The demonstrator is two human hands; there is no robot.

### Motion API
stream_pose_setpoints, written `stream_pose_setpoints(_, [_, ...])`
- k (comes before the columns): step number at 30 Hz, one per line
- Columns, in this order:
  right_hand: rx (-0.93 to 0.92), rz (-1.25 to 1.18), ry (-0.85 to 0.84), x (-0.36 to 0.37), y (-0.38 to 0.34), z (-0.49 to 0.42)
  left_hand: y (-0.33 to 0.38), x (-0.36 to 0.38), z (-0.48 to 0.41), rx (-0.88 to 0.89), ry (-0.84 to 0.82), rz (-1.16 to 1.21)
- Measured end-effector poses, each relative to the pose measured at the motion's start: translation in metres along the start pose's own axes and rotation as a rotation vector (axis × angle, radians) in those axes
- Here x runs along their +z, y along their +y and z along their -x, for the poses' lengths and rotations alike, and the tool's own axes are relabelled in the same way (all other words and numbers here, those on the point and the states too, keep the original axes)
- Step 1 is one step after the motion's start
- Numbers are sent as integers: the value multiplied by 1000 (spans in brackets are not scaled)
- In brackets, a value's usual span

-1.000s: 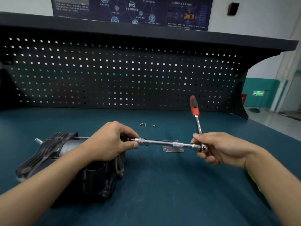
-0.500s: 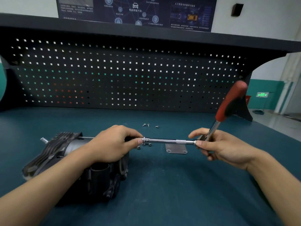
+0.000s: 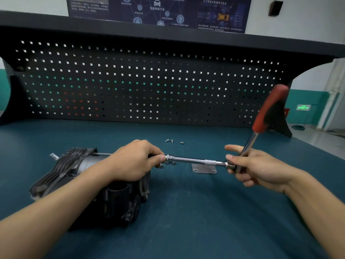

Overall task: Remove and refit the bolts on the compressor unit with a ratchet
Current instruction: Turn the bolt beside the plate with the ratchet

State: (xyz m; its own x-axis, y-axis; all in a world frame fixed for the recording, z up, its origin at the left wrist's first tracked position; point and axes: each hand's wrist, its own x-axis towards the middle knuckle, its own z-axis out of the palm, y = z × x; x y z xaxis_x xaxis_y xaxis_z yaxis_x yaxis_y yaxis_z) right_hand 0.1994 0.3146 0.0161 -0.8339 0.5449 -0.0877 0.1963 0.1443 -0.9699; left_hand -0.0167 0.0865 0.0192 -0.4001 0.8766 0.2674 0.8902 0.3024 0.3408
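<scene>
- The compressor unit point(image 3: 78, 165) lies on its side at the left of the teal bench point(image 3: 186, 230), finned end pointing away to the left, dark body running under the person's left forearm.
- The left hand point(image 3: 134, 161) sits right on top of the unit's near end. Its fingers are curled, with the thumb and forefinger pinching the socket end of the extension bar point(image 3: 194, 160) where it meets the unit. The actual bolt is hidden under the hand, so I can't tell how far in it is.
- The bar runs level to the right, above the bench, into the head of the ratchet point(image 3: 249, 142).
- The right hand point(image 3: 257, 169) holds that head: thumb pressed on the joint, lower fingers wrapped underneath, index finger poking out straighter on top. The red grip tilts up and to the right, blurry.
- A few tiny loose bolts point(image 3: 168, 163) lie on the bench just below the socket, and three more point(image 3: 172, 141) sit further back.
- A small metal plate point(image 3: 203, 170) lies flat under the bar.
- There's a black pegboard point(image 3: 130, 86) behind everything.
</scene>
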Motion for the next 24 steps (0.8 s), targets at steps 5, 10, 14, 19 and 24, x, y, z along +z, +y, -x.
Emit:
stream_pose_setpoints(5, [56,-13,46,4,-4,1,2,-1,2,10,12,9])
stream_pose_setpoints(10, [115,-71,92,7,-3,-2,2,-1,3,22,15,28])
stream_pose_setpoints(14, [187,-164,58,7,-2,-3,3,-2,3,28,13,35])
stream_pose_setpoints(19, [283,-306,-20,4,-3,-5,3,-1,4,30,25,48])
stream_pose_setpoints(24, [257,-296,-23,4,-3,-5,3,-2,5,26,28,65])
